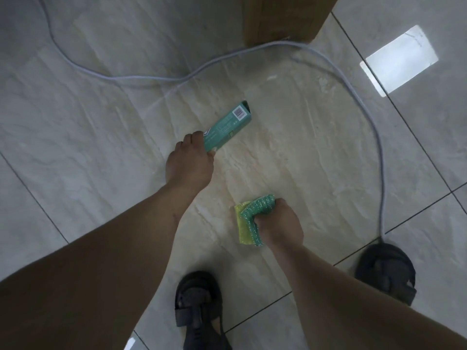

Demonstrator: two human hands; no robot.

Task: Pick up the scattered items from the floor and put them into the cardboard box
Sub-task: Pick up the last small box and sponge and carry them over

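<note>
Head view shows the left hand gripping the near end of a long teal carton, which carries a barcode label and pale print and slants up and away from the knuckles with its open far end dark inside, while the right hand curls round a green mesh scouring pad with a yellow layer beneath it, just left of its fingers. Beyond both hands the cardboard box is cut off by the top edge, so its opening is out of sight, the carton's print is too small to read, and both hands' fingertips are hidden behind what they hold.
</note>
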